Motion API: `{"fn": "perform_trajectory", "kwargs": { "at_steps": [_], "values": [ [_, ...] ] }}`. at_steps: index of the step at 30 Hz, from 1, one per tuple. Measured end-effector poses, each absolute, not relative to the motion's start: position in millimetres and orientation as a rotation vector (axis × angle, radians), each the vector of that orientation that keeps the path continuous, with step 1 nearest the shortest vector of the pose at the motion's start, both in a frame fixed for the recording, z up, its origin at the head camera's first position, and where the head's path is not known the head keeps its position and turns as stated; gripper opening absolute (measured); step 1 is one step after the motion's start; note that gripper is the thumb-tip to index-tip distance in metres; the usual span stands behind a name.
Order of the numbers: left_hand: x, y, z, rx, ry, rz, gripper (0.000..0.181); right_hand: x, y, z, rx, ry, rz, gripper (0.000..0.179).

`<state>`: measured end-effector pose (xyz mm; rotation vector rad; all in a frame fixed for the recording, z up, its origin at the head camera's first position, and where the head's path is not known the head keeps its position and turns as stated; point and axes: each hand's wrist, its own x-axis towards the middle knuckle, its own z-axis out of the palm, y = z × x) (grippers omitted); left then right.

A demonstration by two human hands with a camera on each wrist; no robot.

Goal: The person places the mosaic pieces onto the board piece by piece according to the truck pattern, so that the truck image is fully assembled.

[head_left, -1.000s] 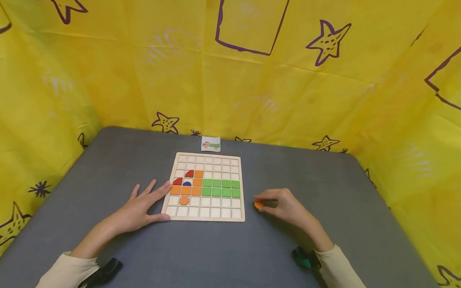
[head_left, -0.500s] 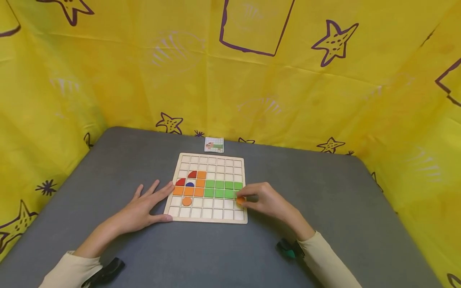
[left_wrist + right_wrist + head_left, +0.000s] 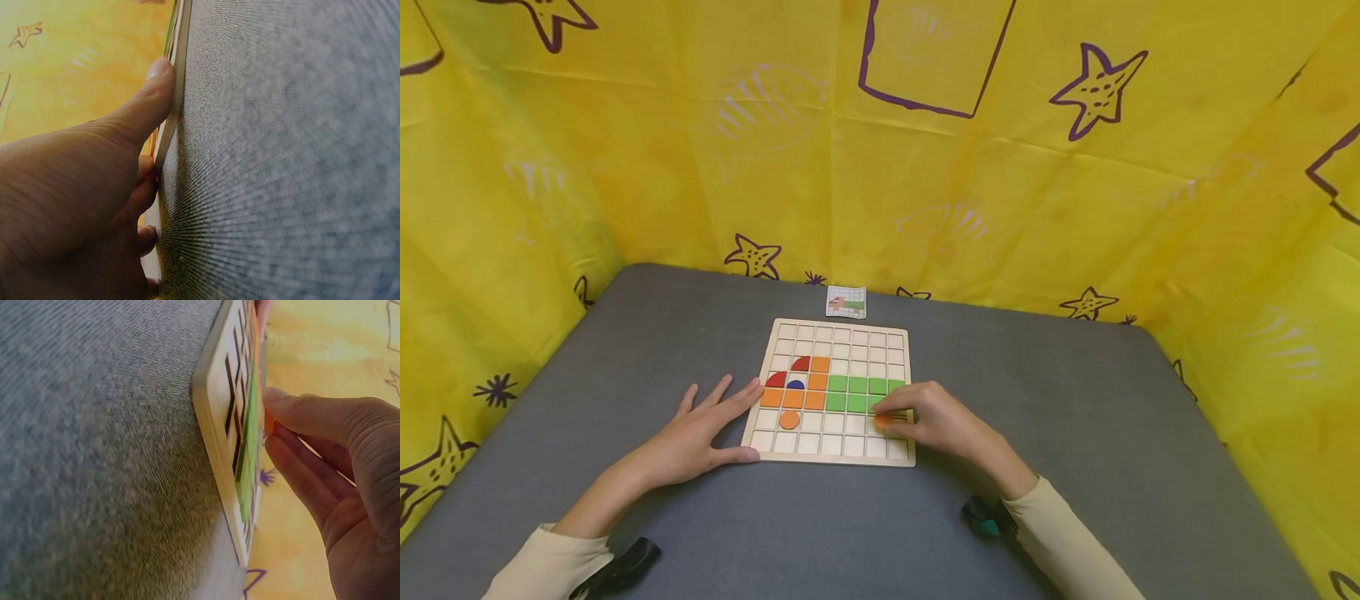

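Note:
A pale wooden grid board lies on the grey table. Green square tiles fill two short rows at its right, beside orange square tiles, two red quarter-round tiles and a blue half-round tile. One orange round tile sits in a cell below the orange squares. My left hand rests with spread fingers against the board's left edge, thumb at the near corner. Between thumb and fingers my right hand pinches another orange disc, held over the board just below the green tiles.
A small printed card with a coloured grid picture lies behind the board. The grey table extends around the board. Yellow patterned cloth hangs at the back and sides.
My right hand has carried the orange disc leftward from the table beside the board to above its right part. The left hand keeps its place at the board's edge. The view shifted slightly.

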<state>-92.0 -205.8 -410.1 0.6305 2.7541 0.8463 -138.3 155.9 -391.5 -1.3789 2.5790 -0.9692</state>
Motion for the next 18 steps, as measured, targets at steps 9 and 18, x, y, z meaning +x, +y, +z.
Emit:
{"fn": "perform_trajectory", "kwargs": {
  "at_steps": [9,18],
  "values": [
    [-91.9,-204.2,-408.9,0.616,2.746,0.849,0.098,-136.3,147.6,-396.7,-1.385,2.572,-0.909,0.024],
    [-91.9,-204.3,-408.9,0.609,2.749,0.847,0.098,-135.1,148.3,-397.6,-1.382,2.596,-0.862,0.023]
  ]
}}
